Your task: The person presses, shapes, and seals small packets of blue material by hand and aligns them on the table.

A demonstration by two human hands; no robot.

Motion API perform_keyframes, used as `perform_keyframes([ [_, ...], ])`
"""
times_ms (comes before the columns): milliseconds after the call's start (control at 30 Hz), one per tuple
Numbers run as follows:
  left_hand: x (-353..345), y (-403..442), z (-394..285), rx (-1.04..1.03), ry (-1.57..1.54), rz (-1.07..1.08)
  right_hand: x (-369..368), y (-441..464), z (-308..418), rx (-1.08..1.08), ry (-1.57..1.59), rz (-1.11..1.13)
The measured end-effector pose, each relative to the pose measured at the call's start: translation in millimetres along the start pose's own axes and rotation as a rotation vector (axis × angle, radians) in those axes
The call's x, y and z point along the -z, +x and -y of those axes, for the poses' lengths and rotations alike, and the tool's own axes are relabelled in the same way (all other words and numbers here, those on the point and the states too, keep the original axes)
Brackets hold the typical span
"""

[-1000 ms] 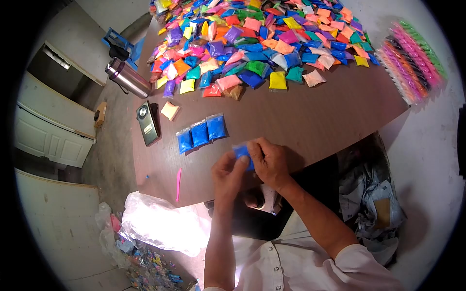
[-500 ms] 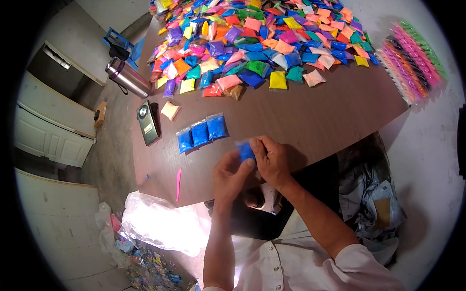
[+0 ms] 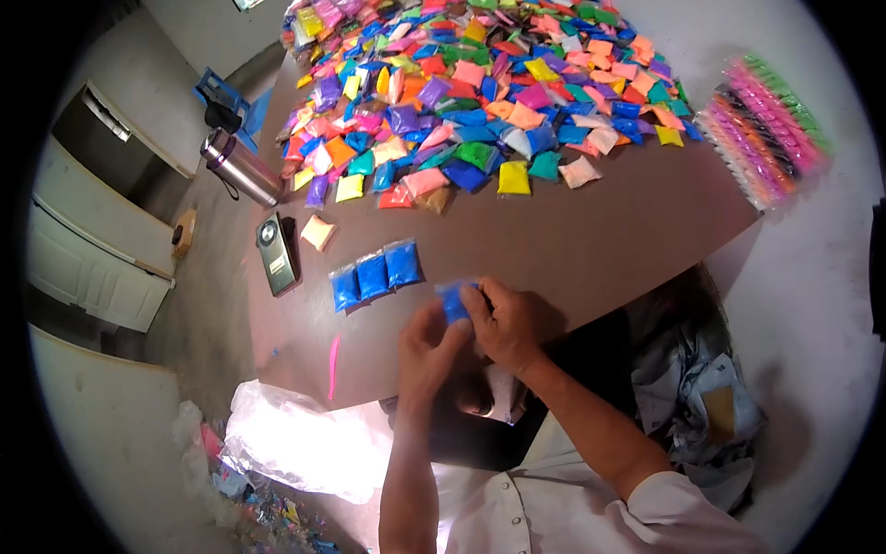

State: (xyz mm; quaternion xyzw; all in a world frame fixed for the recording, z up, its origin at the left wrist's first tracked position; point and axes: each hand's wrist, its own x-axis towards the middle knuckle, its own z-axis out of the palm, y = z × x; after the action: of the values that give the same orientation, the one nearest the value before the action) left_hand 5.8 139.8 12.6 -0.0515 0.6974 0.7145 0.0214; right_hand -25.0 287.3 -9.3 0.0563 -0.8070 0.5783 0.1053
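A small blue packet [image 3: 454, 303] is pinched between my two hands, just above the table's near edge. My left hand [image 3: 430, 340] grips its lower left side, thumb pressed on the front. On the other side, my right hand [image 3: 503, 325] closes on the upper right part, and its fingers hide some of the packet. To the left of my hands, three blue packets [image 3: 373, 276] lie side by side in a row on the table. A thin pink stick-like tool [image 3: 334, 367] rests near the front edge.
A big heap of colourful packets [image 3: 471, 111] covers the far side of the brown table [image 3: 637, 240]. At left stand a steel flask [image 3: 242, 168], a phone [image 3: 276, 254] and a peach packet [image 3: 317, 233]. Bagged coloured strips [image 3: 766, 134] lie at the right corner. Clear plastic [image 3: 305, 439] hangs below the edge.
The whole scene sits slightly lower and further left as the view shifts. Both hands keep hold of the blue packet, with only a slight change of its angle.
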Motion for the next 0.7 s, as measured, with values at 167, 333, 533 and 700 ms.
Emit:
perform_keyframes([
  [167,0,-1,0,-0.018,0.047,0.016,1,0,5,-0.073,-0.014,0.020],
  [333,10,5,20,-0.065,0.042,0.013,-3,0,5,0.081,0.072,-0.021],
  [533,8,1,13,-0.032,0.042,0.022,0,-1,9,-0.068,0.204,0.045],
  [700,6,0,8,-0.057,0.044,0.052,-1,-1,2,-0.022,0.169,0.018],
])
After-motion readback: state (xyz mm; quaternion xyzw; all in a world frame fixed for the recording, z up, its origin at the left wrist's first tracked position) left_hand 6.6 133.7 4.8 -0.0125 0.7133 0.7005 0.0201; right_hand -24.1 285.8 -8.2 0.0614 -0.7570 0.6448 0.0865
